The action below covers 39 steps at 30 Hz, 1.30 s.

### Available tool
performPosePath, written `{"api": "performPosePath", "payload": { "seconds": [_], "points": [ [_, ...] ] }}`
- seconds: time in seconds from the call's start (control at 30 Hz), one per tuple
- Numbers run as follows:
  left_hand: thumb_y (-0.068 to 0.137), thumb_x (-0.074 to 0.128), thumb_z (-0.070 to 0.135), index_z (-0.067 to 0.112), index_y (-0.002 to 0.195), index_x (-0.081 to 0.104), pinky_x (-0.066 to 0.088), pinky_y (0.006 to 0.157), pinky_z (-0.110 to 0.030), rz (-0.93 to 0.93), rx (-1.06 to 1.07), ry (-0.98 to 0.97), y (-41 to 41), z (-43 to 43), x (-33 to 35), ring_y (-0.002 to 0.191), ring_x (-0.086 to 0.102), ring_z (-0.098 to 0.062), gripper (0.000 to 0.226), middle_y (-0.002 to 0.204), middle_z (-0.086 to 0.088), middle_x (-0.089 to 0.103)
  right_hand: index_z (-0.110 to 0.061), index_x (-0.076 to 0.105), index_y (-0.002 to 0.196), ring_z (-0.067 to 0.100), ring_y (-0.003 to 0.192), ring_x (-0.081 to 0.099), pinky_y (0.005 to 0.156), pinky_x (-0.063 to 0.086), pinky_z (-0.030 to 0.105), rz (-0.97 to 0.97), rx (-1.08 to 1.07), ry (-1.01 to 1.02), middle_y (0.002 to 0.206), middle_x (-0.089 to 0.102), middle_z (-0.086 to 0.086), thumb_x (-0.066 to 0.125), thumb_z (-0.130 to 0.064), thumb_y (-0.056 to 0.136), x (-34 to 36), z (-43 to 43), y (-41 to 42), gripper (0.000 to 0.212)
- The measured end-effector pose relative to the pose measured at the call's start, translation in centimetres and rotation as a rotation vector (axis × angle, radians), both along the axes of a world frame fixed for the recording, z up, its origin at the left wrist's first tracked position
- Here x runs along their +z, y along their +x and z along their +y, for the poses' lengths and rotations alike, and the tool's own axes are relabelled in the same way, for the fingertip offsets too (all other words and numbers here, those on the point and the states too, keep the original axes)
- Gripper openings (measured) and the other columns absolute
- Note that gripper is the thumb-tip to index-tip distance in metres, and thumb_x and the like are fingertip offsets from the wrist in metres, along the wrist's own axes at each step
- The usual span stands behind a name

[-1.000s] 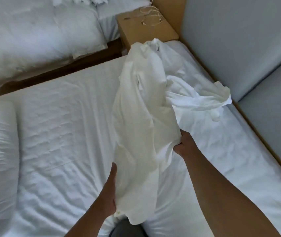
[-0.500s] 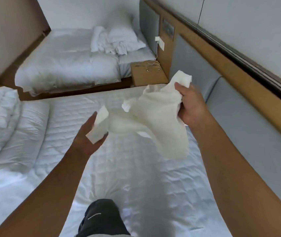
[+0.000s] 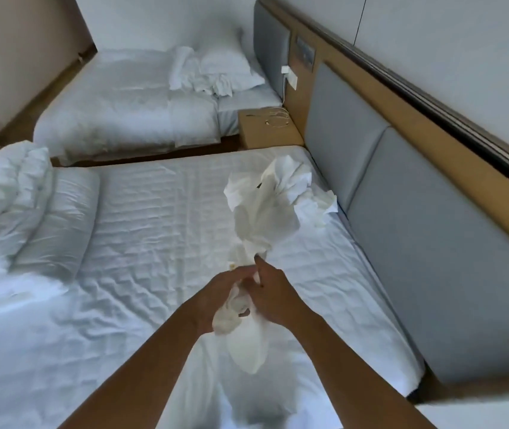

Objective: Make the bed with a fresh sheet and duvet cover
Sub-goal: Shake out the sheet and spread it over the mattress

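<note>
Hands were apart a moment earlier; now the left hand [image 3: 225, 292] and right hand [image 3: 273, 297] met, fingers clutching the bunched sheet [image 3: 265, 218], which billowed toward 12 o'clock over the bed [image 3: 154, 227]. Spreading hadn't started, I'd say.

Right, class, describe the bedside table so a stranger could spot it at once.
Follow the grey padded headboard to the gap between the near bed and the far bed. There stands the bedside table, a low box. Unlike the white beds, it is tan wood and carries a looped cable.
</note>
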<state>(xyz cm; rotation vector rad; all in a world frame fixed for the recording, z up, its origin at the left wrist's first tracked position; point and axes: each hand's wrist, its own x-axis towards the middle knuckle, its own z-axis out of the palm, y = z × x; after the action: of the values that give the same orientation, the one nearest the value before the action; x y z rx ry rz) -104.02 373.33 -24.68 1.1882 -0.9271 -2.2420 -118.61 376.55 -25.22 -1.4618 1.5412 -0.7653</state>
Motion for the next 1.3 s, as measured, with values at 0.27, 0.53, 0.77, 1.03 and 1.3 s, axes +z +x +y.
{"api": "performPosePath", "payload": {
  "seconds": [0.27, 0.53, 0.77, 1.03, 1.3],
  "points": [
    [0.096, 0.065, 0.02, 0.013, 0.09, 0.076, 0.051, 0.062, -0.025, -0.165, -0.089, -0.449, 7.8, 4.3, -0.6, 0.07, 0.069, -0.017, 0.015, 0.081, -0.007, 0.073, -0.018, 0.063, 0.098, 0.009, 0.082, 0.062, 0.074, 0.05, 0.031, -0.265, 0.059, 0.066, 0.092, 0.065, -0.003, 0.067, -0.017, 0.078, -0.9, 5.8, 6.7, 0.021],
    [0.098, 0.066, 0.019, -0.003, 0.102, 0.068, 0.047, 0.073, -0.028, -0.318, -0.187, -0.659, 8.6, 3.8, 4.5, 0.078, 0.062, -0.023, 0.023, 0.086, -0.02, 0.068, -0.014, 0.065, 0.116, 0.027, 0.074, 0.065, 0.074, 0.052, 0.037, -1.429, -0.505, 0.352, 0.085, 0.065, 0.012, 0.066, -0.053, 0.087, -4.8, 2.9, 4.2, 0.049],
    [0.087, 0.076, 0.031, 0.002, 0.11, 0.071, 0.054, 0.078, -0.036, -0.198, -0.04, -0.592, 6.4, -1.4, 8.1, 0.09, 0.069, -0.031, 0.038, 0.1, -0.026, 0.07, -0.013, 0.067, 0.12, 0.022, 0.118, 0.064, 0.102, 0.049, 0.035, -1.447, -0.792, 0.315, 0.117, 0.071, 0.005, 0.062, -0.029, 0.098, -5.7, -6.3, -5.3, 0.028],
    [0.099, 0.062, 0.021, 0.013, 0.084, 0.066, 0.051, 0.062, -0.033, -0.378, 0.803, -0.533, 2.8, -10.2, 9.5, 0.061, 0.062, -0.017, 0.018, 0.071, -0.005, 0.064, -0.007, 0.062, 0.129, 0.022, 0.092, 0.066, 0.074, 0.054, 0.036, -1.138, -0.724, 0.036, 0.105, 0.066, 0.007, 0.061, -0.015, 0.097, 10.7, -20.7, -22.6, 0.033],
    [0.072, 0.087, 0.036, 0.023, 0.087, 0.069, 0.047, 0.049, -0.019, -0.599, 0.151, -0.883, -13.4, -11.5, 10.3, 0.069, 0.071, -0.018, 0.027, 0.072, 0.002, 0.072, -0.017, 0.066, 0.13, 0.017, 0.123, 0.058, 0.106, 0.043, 0.029, -0.009, 0.096, -0.492, 0.133, 0.066, 0.001, 0.058, -0.026, 0.101, 15.5, -18.2, -9.2, 0.032]
  ]
}}
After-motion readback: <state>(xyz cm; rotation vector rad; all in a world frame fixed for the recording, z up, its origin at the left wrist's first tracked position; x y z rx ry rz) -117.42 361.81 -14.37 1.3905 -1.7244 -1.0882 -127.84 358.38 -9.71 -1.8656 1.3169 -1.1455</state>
